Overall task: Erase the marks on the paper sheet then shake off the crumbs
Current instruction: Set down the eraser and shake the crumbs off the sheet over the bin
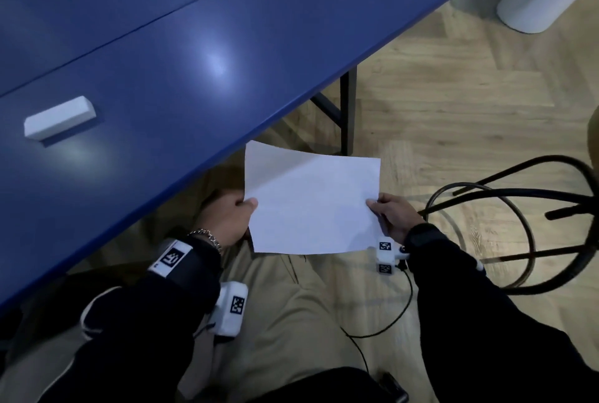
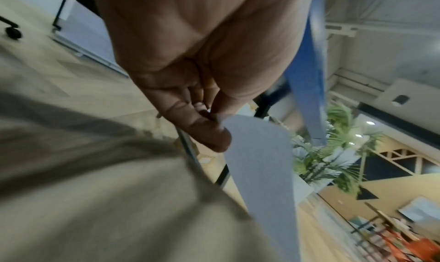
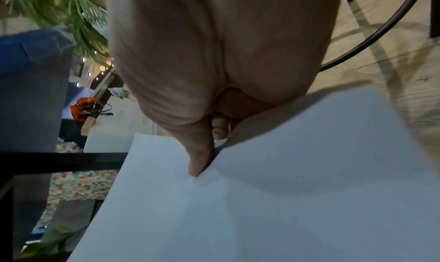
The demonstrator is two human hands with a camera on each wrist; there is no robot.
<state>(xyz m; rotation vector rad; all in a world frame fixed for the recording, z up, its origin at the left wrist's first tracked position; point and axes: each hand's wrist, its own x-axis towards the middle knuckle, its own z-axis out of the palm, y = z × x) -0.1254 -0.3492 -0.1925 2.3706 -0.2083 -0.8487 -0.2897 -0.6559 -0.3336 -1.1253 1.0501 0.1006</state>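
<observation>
Wooden flooring runs under a blue table, and the sheet is held out over that floor, off the table's near edge, above the person's lap. Furthest left, well away from both hands, a white eraser lies alone on the tabletop, touching nothing else.

Next comes the left hand, its thumb curled over the left edge of the paper sheet and pinching it; the left wrist view shows thumb against fingers with the sheet's edge between them. Between the hands the paper bows a little and looks clean in the head view, though faint marks would be too small to tell. No crumbs can be made out.

On the other side the right hand pinches the right edge, thumb on top, fingers beneath. Just beyond it stands a black stool frame.

Judging by this, erasing is done and shaking is in hand. Both grips are only narrow pinches on thin paper: a sharp flick could tear an edge or slip it free, and crumbs may land on the trousers directly below the hands.
</observation>
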